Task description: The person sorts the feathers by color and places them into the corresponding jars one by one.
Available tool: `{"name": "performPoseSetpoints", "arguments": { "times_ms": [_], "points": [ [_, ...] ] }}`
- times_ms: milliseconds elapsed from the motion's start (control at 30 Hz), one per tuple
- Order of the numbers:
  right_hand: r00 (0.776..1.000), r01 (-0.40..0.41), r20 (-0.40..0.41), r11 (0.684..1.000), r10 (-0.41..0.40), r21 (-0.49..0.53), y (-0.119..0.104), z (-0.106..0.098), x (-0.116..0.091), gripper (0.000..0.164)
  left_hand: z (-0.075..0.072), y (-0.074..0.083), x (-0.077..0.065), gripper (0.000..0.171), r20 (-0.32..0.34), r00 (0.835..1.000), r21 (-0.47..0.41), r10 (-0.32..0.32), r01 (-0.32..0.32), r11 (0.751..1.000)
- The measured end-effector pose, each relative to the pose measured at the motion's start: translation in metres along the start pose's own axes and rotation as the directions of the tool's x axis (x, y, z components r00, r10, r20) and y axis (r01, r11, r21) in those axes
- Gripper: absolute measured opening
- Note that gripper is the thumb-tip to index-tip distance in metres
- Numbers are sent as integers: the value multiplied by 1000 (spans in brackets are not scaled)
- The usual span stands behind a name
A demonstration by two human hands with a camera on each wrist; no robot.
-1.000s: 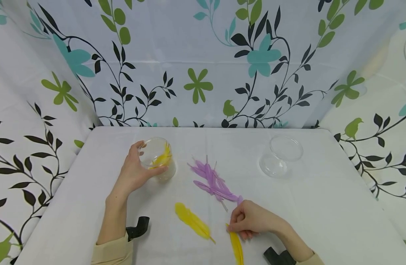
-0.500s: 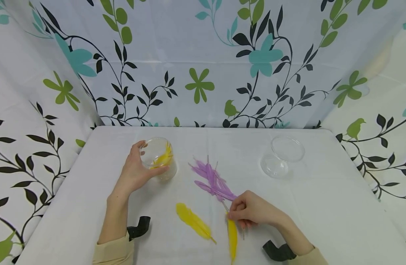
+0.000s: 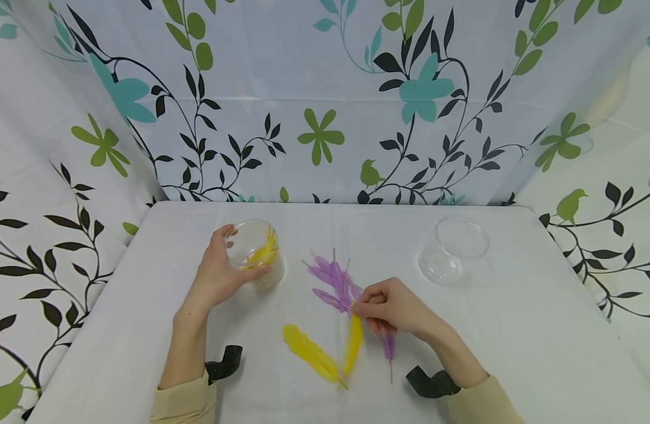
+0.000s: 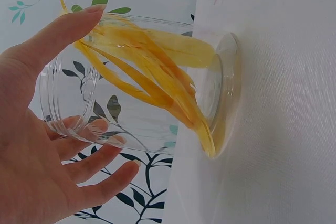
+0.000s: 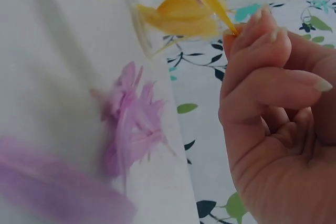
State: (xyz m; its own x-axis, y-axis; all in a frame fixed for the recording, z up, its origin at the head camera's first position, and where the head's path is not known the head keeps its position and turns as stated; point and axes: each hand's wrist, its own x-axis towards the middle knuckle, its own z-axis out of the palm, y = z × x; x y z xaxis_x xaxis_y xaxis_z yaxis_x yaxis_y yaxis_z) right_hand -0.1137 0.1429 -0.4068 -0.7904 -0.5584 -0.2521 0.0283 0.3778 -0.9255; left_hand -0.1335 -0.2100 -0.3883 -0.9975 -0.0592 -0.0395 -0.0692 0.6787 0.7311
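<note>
My left hand point(image 3: 216, 272) grips a clear jar point(image 3: 274, 277) at the left, thumb on the near side and fingers round the far side. Several yellow feathers point(image 4: 168, 93) lean inside it in the left wrist view. Between thumb and fingertips, my right hand point(image 3: 396, 309) pinches a yellow feather point(image 3: 354, 341) by its quill, vane hanging down. Just behind it lies a pile of purple feathers point(image 3: 330, 280). A single purple feather point(image 3: 389, 348) pokes out below the right hand. Another yellow feather point(image 3: 310, 353) lies on the table, its quill overlapped by the held feather's tip in the head view.
A second clear jar point(image 3: 447, 259) stands at the back right of the white-covered table point(image 3: 526, 330). Leaf-patterned cloth point(image 3: 319, 76) hangs behind and along both sides. A black camera mount point(image 3: 431, 383) sits on the right wrist, another point(image 3: 224, 364) on the left.
My right hand has lifted the yellow feather and carried it left and away from me, beside the purple pile, uncovering the single purple feather. The left hand stays on the jar.
</note>
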Motion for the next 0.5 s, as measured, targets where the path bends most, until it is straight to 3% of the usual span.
{"name": "performPoseSetpoints", "arguments": {
  "times_ms": [267,500],
  "points": [
    [996,18,-93,997,-12,69,-21,1,20,33,-2,3,-1,114,9,1000,-3,-4,4,1000],
    [984,51,-173,993,-32,107,-41,2,36,25,-2,2,-1,113,5,1000,-5,-8,8,1000]
  ]
}}
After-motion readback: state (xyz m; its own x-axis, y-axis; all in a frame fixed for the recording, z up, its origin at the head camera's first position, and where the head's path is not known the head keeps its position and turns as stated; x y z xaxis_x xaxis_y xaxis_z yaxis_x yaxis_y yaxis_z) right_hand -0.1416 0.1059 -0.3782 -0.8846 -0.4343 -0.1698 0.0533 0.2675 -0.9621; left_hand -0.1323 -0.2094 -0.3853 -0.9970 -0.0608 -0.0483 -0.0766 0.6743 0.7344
